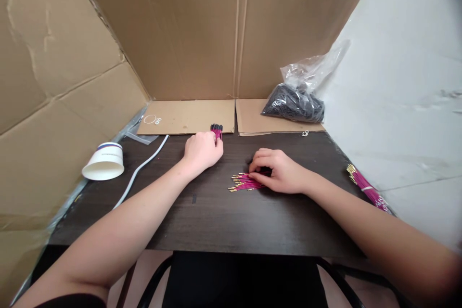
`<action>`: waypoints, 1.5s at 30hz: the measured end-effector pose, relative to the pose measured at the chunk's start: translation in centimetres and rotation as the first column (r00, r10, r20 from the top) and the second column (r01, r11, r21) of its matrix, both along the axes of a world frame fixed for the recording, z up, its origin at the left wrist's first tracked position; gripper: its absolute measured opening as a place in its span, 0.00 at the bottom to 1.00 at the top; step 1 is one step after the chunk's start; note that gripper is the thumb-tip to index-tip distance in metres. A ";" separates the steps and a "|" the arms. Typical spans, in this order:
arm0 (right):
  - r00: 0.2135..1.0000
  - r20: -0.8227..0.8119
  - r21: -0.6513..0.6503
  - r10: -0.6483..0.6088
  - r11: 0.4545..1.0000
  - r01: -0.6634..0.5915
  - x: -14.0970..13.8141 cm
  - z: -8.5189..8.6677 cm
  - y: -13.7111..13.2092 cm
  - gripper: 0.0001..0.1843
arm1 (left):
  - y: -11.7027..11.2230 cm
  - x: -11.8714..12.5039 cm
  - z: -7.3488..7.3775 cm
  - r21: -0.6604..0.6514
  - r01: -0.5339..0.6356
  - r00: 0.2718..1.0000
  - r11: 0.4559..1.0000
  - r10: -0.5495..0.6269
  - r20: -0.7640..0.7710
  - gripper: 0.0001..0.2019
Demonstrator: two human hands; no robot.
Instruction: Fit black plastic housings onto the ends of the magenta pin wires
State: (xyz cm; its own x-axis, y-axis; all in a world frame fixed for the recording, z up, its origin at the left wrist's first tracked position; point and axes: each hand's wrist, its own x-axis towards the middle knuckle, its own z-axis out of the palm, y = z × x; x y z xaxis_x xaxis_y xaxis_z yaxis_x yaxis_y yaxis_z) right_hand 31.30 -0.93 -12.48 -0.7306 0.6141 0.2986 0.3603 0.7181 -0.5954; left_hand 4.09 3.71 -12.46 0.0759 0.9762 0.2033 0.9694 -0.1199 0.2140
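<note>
My left hand [201,151] is closed around an upright bundle of pink wires [216,131] with black caps on their upper ends, near the back of the dark table [202,221]. To its right, my right hand [279,171] rests with curled fingers on a loose pile of pink wires with gold tips [243,183] lying flat at mid-table. Its fingertips pinch at the wires' near ends.
A paper cup [104,162] lies tipped at the left beside a white cable [142,166]. A plastic bag of black parts [295,103] sits at the back right on cardboard flaps. Another tied pink wire bundle [366,188] lies at the right edge. Cardboard walls enclose the back and left.
</note>
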 end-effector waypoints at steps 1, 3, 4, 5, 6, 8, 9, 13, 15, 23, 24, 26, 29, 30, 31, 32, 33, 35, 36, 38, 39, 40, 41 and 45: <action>1.000 0.001 -0.005 0.001 1.000 -0.001 0.0 0.0 0.0 0.07 | 0.1 -0.1 -0.2 0.003 0.007 1.000 1.000 -0.007 0.007 0.15; 1.000 0.008 -0.001 0.007 1.000 -0.007 -0.1 0.1 -0.1 0.09 | 0.2 -0.3 -0.4 0.024 0.020 1.000 1.000 -0.020 0.014 0.15; 1.000 0.017 0.009 0.012 1.000 -0.012 -0.1 0.2 -0.1 0.09 | 0.3 -0.3 -0.5 0.042 0.026 1.000 0.999 -0.027 0.013 0.15; 0.999 0.028 0.022 0.018 1.000 -0.019 -0.1 0.3 -0.2 0.10 | 0.3 -0.4 -0.6 0.061 0.033 0.999 0.998 -0.034 0.010 0.15; 0.999 0.040 0.038 0.025 0.999 -0.027 -0.1 0.3 -0.2 0.10 | 0.3 -0.4 -0.6 0.080 0.038 0.999 0.996 -0.038 0.006 0.15; 0.997 0.069 0.069 0.038 0.997 -0.043 -0.1 0.4 -0.3 0.10 | 0.3 -0.4 -0.6 0.098 0.042 0.999 0.994 -0.042 0.001 0.15; 0.996 0.084 0.080 0.042 0.996 -0.049 -0.1 0.4 -0.3 0.10 | 0.3 -0.4 -0.6 0.093 0.038 0.999 0.995 -0.038 -0.004 0.15; 0.993 0.111 0.084 0.044 0.995 -0.054 -0.2 0.6 -0.4 0.09 | 0.2 -0.2 -0.2 0.028 0.009 1.000 1.000 -0.009 -0.022 0.16; 0.994 0.105 0.081 0.043 0.995 -0.051 -0.2 0.8 -0.5 0.09 | 0.0 -0.1 0.0 0.039 0.007 1.000 0.999 -0.006 -0.006 0.14; 0.957 -0.029 0.067 -0.288 0.955 0.289 1.1 0.5 0.8 0.05 | -1.9 1.6 -0.5 0.234 0.514 0.777 0.826 -0.563 0.282 0.10; 0.943 -0.049 0.058 -0.331 0.941 0.333 1.4 0.4 1.3 0.05 | -2.2 1.8 -0.6 0.212 0.578 0.727 0.788 -0.615 0.304 0.11; 0.925 -0.088 0.067 -0.370 0.924 0.376 1.9 0.1 2.1 0.05 | -2.8 2.2 -0.9 0.129 0.648 0.694 0.750 -0.652 0.303 0.13; 0.915 -0.127 0.023 -0.383 0.921 0.388 2.3 -0.1 2.8 0.08 | -3.2 2.3 -1.0 0.044 0.654 0.721 0.756 -0.639 0.268 0.15; 0.914 -0.128 0.007 -0.385 0.921 0.389 2.4 -0.2 2.9 0.09 | -3.1 2.3 -1.1 0.037 0.646 0.729 0.763 -0.631 0.265 0.14; 0.915 -0.122 -0.001 -0.385 0.922 0.388 2.4 -0.2 2.9 0.09 | -3.1 2.3 -1.1 0.038 0.638 0.735 0.769 -0.623 0.269 0.14; 0.918 -0.109 0.003 -0.382 0.923 0.385 2.3 -0.2 2.9 0.10 | -3.0 2.2 -1.1 0.042 0.631 0.737 0.774 -0.616 0.277 0.13; 0.921 -0.093 0.015 -0.377 0.925 0.380 2.2 -0.2 2.8 0.10 | -2.9 2.2 -1.1 0.048 0.627 0.737 0.778 -0.611 0.288 0.12; 0.929 -0.062 0.050 -0.365 0.928 0.368 2.1 -0.3 2.7 0.10 | -2.8 2.1 -1.2 0.064 0.623 0.730 0.780 -0.609 0.309 0.11; 0.932 -0.054 0.068 -0.359 0.930 0.362 2.0 -0.4 2.7 0.10 | -2.7 2.1 -1.2 0.071 0.623 0.726 0.779 -0.610 0.317 0.11; 0.937 -0.042 0.098 -0.346 0.932 0.349 1.9 -0.6 2.7 0.10 | -2.7 2.2 -1.3 0.084 0.621 0.719 0.779 -0.610 0.332 0.11; 0.940 -0.036 0.109 -0.340 0.934 0.342 1.9 -0.7 2.7 0.09 | -2.8 2.2 -1.3 0.088 0.620 0.717 0.780 -0.608 0.340 0.11; 0.943 -0.028 0.115 -0.332 0.936 0.333 1.9 -0.8 2.7 0.09 | -2.8 2.3 -1.3 0.089 0.617 0.716 0.782 -0.605 0.348 0.11; 0.945 -0.018 0.116 -0.326 0.938 0.326 1.9 -0.9 2.7 0.08 | -2.9 2.3 -1.2 0.088 0.614 0.716 0.784 -0.601 0.355 0.10; 0.952 0.016 0.109 -0.306 0.947 0.302 1.8 -0.9 2.7 0.06 | -2.9 2.4 -1.4 0.083 0.602 0.725 0.794 -0.587 0.359 0.09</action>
State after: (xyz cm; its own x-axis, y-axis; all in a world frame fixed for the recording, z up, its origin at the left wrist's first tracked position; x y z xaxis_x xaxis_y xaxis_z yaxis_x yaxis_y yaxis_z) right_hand 33.12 1.79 -13.42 -0.5244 0.7754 0.3517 0.5891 0.6286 -0.5077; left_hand 6.48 0.84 -13.83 0.5743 0.7627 0.2973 0.5596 -0.6309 0.5374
